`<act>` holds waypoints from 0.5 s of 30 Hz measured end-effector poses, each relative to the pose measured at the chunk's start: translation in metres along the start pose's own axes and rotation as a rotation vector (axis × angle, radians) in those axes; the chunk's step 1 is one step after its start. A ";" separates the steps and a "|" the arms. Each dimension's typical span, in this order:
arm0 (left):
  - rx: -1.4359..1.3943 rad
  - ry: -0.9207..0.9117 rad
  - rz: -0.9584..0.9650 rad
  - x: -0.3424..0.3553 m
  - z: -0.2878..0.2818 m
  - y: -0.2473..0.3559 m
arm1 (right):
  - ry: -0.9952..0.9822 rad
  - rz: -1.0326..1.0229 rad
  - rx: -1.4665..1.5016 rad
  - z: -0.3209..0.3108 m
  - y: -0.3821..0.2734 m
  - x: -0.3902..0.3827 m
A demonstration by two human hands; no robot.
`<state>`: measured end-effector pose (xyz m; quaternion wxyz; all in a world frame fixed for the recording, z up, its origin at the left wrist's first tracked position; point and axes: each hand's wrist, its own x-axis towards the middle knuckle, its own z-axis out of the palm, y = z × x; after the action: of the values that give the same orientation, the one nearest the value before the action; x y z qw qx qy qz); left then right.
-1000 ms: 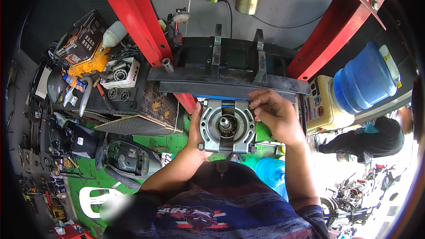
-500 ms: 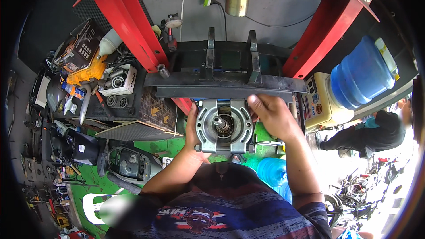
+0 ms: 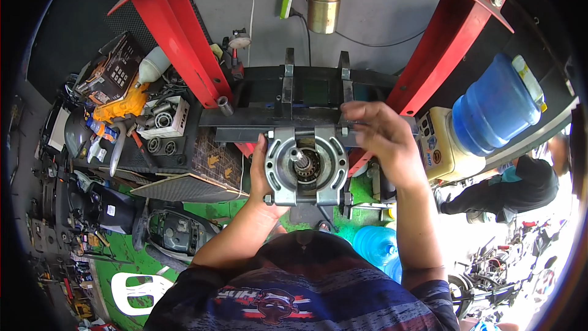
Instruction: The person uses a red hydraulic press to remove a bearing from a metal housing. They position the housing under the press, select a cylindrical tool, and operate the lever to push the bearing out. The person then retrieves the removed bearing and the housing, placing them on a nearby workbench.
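A silver bearing separator (image 3: 335,175), two metal halves joined by long bolts, is held up in front of my chest. A toothed shaft with a bearing (image 3: 304,163) sits in its round middle opening. My left hand (image 3: 262,195) grips the separator from its left side and below; the thumb lies along the left edge and the other fingers are mostly hidden. My right hand (image 3: 392,147) hovers beside the upper right bolt end (image 3: 344,131), fingers spread and bent. I see nothing held in it.
A red press frame (image 3: 177,34) stands ahead, its ram (image 3: 323,12) above two upright steel bars and a black crossbeam (image 3: 251,116). Left is a bench with a parts box (image 3: 171,116); right, a blue water bottle (image 3: 496,107) on a dispenser. Behind it a person (image 3: 520,184) bends over.
My right hand has come off the separator's upper right corner and moved slightly right and up, its fingers spreading. The separator has shifted a little left and up in my left hand.
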<state>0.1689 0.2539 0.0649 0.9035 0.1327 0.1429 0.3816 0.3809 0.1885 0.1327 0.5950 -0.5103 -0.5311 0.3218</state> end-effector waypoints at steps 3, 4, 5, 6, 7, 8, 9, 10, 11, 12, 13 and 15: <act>0.001 -0.058 0.001 0.006 0.015 0.005 | -0.002 0.228 -0.319 0.000 -0.028 0.020; 0.002 -0.062 0.007 0.010 0.020 0.006 | -0.079 0.239 -0.327 -0.004 -0.027 0.026; 0.006 -0.069 0.011 0.014 0.024 0.007 | -0.112 0.155 -0.219 -0.006 -0.023 0.029; 0.013 -0.060 0.022 0.017 0.028 0.009 | -0.146 0.071 -0.112 -0.009 -0.022 0.032; 0.013 -0.075 0.017 0.019 0.034 0.012 | -0.195 -0.092 -0.141 -0.013 -0.028 0.037; 0.015 -0.090 0.011 0.022 0.038 0.015 | -0.212 -0.127 -0.124 -0.016 -0.040 0.043; 0.026 -0.069 0.048 0.028 0.038 0.018 | -0.136 -0.088 -0.115 -0.013 -0.044 0.050; 0.026 -0.078 0.056 0.034 0.041 0.020 | -0.052 -0.048 -0.111 -0.011 -0.048 0.056; 0.035 -0.105 0.061 0.038 0.045 0.022 | -0.107 0.084 -0.232 -0.011 -0.056 0.063; 0.044 -0.132 0.066 0.041 0.049 0.025 | -0.162 0.218 -0.352 -0.012 -0.065 0.070; 0.066 -0.112 0.060 0.043 0.054 0.027 | -0.218 0.350 -0.473 -0.013 -0.071 0.075; 0.042 -0.274 -0.060 0.051 0.047 0.035 | -0.147 0.131 -0.420 -0.014 -0.056 0.080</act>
<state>0.1971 0.3086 0.1126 0.9227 0.1978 0.0301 0.3296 0.4039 0.2433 0.2114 0.4133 -0.6314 -0.5940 0.2785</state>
